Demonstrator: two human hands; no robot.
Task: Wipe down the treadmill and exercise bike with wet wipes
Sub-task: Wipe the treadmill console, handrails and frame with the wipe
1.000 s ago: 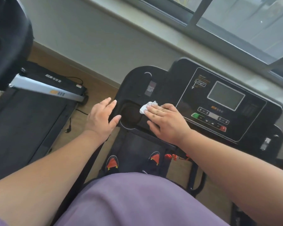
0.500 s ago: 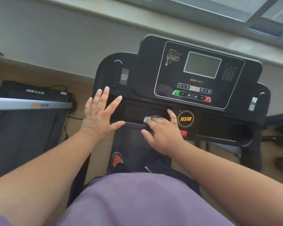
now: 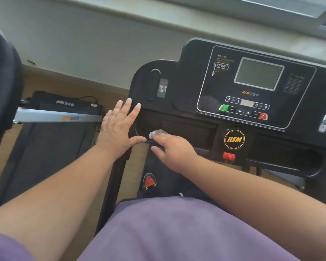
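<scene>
The wet wipe (image 3: 155,133), a small white wad, lies on the front rim of the treadmill console (image 3: 194,87), at the left end of the shallow tray below the control panel. The right hand (image 3: 172,147) presses it down with its fingers laid over the top; the fingertips are blurred, so how far they curl round the wipe cannot be told. Only the wipe's left end shows past them.

Just beside it, the left hand (image 3: 119,127) is held flat with fingers straight and spread, holding nothing, at the console's left edge; its thumb reaches toward the wipe and comes close to the right hand. Whether the palm touches the console is unclear.

To the right along the same rim sit a round HSM badge (image 3: 234,139) and a red safety clip (image 3: 228,156), with a second dark tray beyond them. Above are the grey display screen (image 3: 259,73) and a row of buttons, green at left and red at right.

Below the hands the treadmill belt (image 3: 158,164) runs back toward a shoe (image 3: 149,182) with a red-orange toe. Wooden floor (image 3: 135,166) shows in a narrow strip to the left, then a second treadmill (image 3: 51,140) with a silver side rail. A grey wall and window sill close off the space behind the console.
</scene>
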